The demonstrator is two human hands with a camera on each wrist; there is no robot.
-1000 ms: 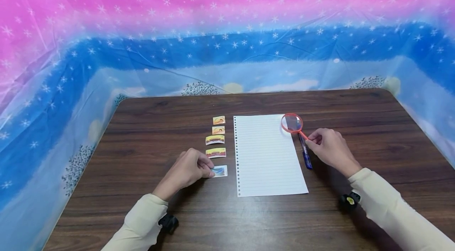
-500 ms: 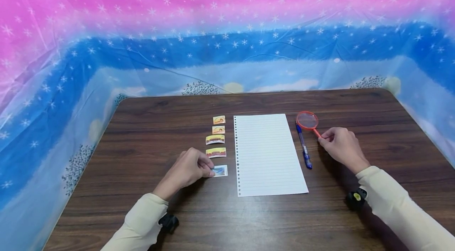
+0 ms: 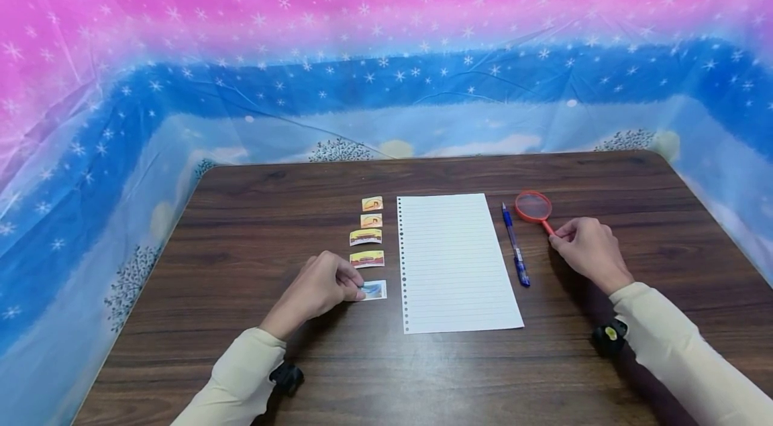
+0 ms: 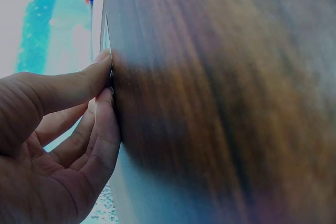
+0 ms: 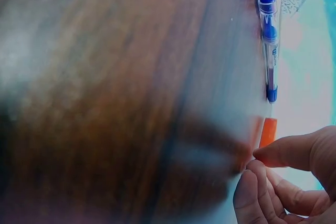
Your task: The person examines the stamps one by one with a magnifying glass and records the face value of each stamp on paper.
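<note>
A magnifying glass [image 3: 534,206] with a red rim lies at the right of the paper in the head view. My right hand [image 3: 592,250] pinches the end of its handle between thumb and fingers; the right wrist view shows only the orange-red handle [image 5: 268,132]. On the left, my left hand [image 3: 321,285] pinches the left edge of a blue-and-white stamp [image 3: 376,289], whose left part the fingers hide. In the left wrist view this stamp is a thin sliver at the fingertips. Beyond it lie two yellow-and-red stamps [image 3: 367,259] and two smaller orange stamps [image 3: 372,203], forming a column.
A lined, punched sheet of paper [image 3: 455,265] lies mid-table between the hands. A blue pen [image 3: 516,245] sits between paper and magnifying glass, apart from both. The brown wooden table [image 3: 253,211] ends at a patterned cloth backdrop [image 3: 386,77] behind and at the sides.
My right hand has moved the magnifying glass rightward, off the paper's corner and pen, to bare table right of the pen. My left hand and the stamps have stayed put.
</note>
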